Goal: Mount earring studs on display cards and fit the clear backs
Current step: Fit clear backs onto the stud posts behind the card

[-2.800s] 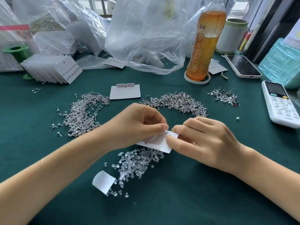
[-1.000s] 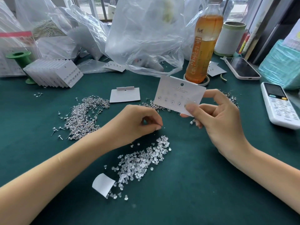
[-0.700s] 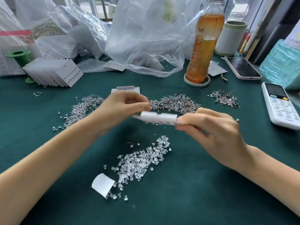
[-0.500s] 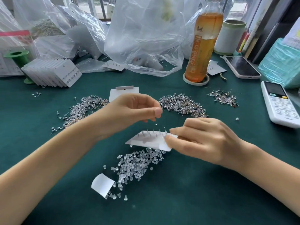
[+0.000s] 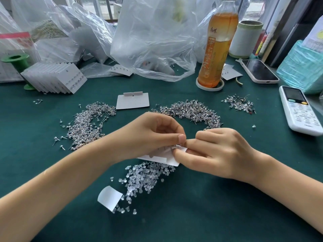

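Both hands meet mid-table over the clear backs: the left hand and right hand each pinch the display card. Beyond lie stud heaps, then a blank card.

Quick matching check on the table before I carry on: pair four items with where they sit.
Things:
1. blank white display card
2. pile of clear plastic earring backs
3. stack of finished white cards
4. white remote control

Places:
A. far left, by the green spool
B. right edge
C. just below both hands
D. between the two stud piles

Pairs: 1-D, 2-C, 3-A, 4-B
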A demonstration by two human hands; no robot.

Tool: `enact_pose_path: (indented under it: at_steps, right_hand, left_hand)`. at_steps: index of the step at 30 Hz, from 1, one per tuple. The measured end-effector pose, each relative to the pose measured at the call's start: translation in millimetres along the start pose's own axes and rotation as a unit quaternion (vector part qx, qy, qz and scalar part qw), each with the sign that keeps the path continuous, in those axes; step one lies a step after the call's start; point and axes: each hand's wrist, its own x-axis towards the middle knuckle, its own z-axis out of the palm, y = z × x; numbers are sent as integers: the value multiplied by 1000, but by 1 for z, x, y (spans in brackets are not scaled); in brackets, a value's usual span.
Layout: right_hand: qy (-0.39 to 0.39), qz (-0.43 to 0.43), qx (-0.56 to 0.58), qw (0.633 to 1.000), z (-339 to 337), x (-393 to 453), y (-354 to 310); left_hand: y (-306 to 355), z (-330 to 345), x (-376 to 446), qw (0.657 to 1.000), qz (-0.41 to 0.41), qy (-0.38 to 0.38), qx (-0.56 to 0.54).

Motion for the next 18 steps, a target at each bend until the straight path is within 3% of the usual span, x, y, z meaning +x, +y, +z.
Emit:
enact_pose_path:
  at_steps: [18]
  right_hand:
    - [-17,8,6,1000,-1,2,-3]
  left_hand:
    - [1,-6,-2,998,-18,-58,15]
